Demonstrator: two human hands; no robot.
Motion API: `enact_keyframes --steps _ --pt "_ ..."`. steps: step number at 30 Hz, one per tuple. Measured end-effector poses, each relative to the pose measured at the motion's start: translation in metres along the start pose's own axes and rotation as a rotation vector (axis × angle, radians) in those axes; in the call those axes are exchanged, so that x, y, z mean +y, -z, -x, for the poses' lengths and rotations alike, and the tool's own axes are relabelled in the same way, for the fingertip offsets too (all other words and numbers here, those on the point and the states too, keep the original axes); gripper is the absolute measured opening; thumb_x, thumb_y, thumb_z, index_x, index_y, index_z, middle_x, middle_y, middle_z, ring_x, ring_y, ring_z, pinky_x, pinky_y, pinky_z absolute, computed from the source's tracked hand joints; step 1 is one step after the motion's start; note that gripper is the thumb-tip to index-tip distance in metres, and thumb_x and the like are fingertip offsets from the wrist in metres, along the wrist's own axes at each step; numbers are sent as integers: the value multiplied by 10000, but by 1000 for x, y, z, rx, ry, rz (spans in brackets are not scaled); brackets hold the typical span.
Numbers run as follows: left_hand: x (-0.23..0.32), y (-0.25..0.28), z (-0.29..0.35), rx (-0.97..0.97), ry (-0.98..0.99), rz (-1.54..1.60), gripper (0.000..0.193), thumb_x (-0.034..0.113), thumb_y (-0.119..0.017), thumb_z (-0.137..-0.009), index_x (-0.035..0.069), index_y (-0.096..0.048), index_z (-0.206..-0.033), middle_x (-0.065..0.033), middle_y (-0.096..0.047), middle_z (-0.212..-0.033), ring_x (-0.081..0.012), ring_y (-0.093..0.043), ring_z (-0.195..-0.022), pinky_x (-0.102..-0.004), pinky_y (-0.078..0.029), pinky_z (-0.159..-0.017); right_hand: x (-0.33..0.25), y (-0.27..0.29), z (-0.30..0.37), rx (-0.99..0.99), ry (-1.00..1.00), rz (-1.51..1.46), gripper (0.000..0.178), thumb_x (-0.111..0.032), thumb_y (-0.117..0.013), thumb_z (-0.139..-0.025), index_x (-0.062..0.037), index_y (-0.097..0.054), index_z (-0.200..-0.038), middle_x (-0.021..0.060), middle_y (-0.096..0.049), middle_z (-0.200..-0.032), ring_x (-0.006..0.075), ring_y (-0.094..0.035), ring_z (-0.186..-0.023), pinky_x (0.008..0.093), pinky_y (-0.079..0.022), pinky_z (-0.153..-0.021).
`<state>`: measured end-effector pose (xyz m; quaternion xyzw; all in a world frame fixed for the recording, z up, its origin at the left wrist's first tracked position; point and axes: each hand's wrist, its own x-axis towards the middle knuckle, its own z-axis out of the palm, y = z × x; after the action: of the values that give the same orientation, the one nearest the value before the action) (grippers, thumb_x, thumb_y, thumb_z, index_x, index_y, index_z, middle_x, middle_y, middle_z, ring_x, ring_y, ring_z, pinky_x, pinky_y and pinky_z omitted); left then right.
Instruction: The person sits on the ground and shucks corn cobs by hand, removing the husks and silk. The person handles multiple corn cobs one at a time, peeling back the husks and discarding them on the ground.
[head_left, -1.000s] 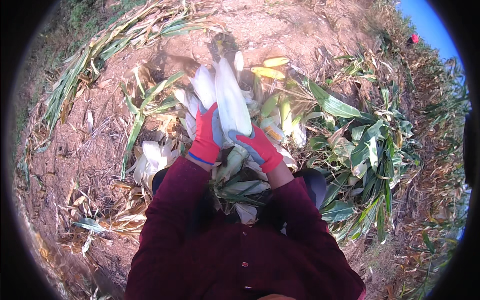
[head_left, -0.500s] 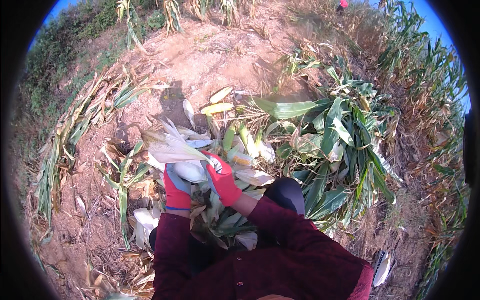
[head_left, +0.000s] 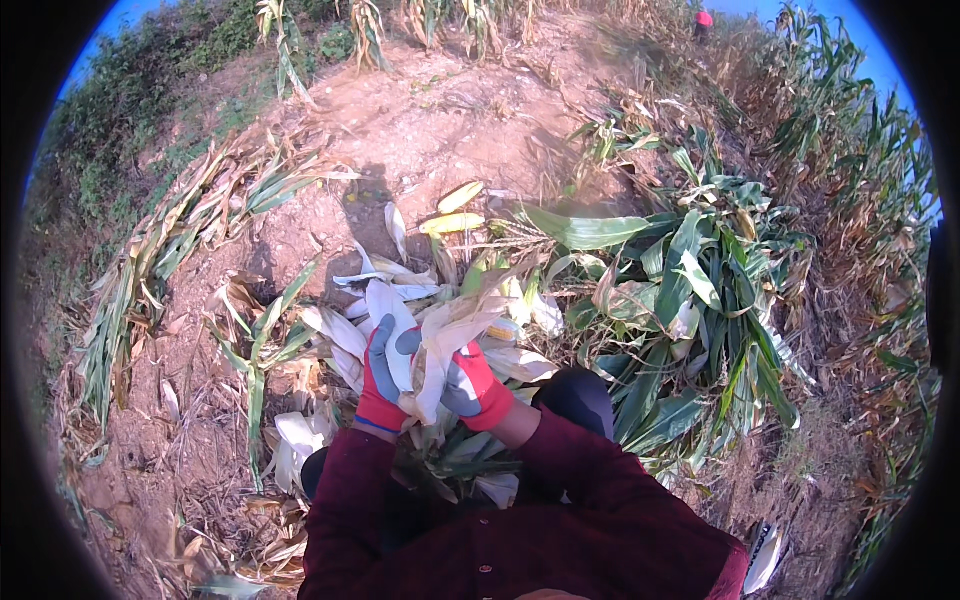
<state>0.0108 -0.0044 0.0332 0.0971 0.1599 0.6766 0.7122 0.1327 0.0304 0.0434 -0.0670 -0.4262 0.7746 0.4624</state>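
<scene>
Both my hands wear red gloves with grey palms and work close together above a heap of husks. My left hand (head_left: 379, 378) is closed around an ear of corn in pale husk (head_left: 388, 308), its tip pointing away from me. With my right hand (head_left: 473, 388) I grip a broad, dry corn husk (head_left: 440, 345) that spreads upward beside the ear. Whether any kernels show on this ear I cannot tell. Beyond my hands lie two bare yellow corn cobs (head_left: 452, 223) on the soil, and another partly husked cob (head_left: 505, 329) lies just right of the husk.
A large pile of green corn stalks and leaves (head_left: 680, 290) lies to the right. Cut stalks (head_left: 165, 245) stretch along the left. Discarded white husks (head_left: 298, 445) lie by my left knee. Standing corn (head_left: 850, 150) lines the right side; a small red shape (head_left: 703, 19) shows far off.
The dry husk that pointed up and left now stands upright to the right of the ear, in my right hand. My left fingers have shifted around the ear. The view has moved slightly.
</scene>
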Motion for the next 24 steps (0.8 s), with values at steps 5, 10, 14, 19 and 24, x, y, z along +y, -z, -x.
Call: enact_keyframes --steps 5,10,14,19,24 --pt "7 -15 -4 -333 177 104 547 440 -495 -880 -27 -475 -1164 -180 -583 -1053 -348 -569 -989 -499 -463 -874 -3 15 -4 -126 -390 -956 340 -279 -407 -958 -17 -485 -1161 -37 -466 -699 60 -381 -522 199 -328 -469" --pt "21 -41 4 -133 31 -266 618 366 -563 -833 -31 -401 -1279 -206 -556 -1133 -342 -569 -1030 -472 -462 -928 -13 33 -20 -144 -574 -1354 330 -262 -392 -957 -5 -482 -1142 -45 -480 -698 59 -439 -546 213 -413 -535" --pt "36 -9 12 -2 -95 -578 644 150 -586 -789 7 -353 -1372 -166 -546 -1213 -296 -590 -1066 -426 -497 -904 -37 78 -43 33 -523 -1141 332 -232 -379 -957 10 -468 -1166 -22 -507 -727 121 -491 -593 286 -430 -588" --pt "-5 12 10 55 262 -621 555 228 -609 -869 11 -373 -1322 -178 -603 -1052 -267 -647 -829 -380 -556 -705 -50 155 -64 232 -292 -666 317 -158 -351 -956 61 -497 -1132 4 -535 -747 113 -504 -554 269 -464 -557" --pt "23 18 40 94 184 -578 591 272 -631 -845 3 -393 -1314 -180 -606 -1051 -259 -638 -833 -372 -546 -705 -135 266 -84 737 87 -522 175 -176 -452 -942 -50 -556 -1004 32 -519 -815 184 -479 -673 303 -435 -602"
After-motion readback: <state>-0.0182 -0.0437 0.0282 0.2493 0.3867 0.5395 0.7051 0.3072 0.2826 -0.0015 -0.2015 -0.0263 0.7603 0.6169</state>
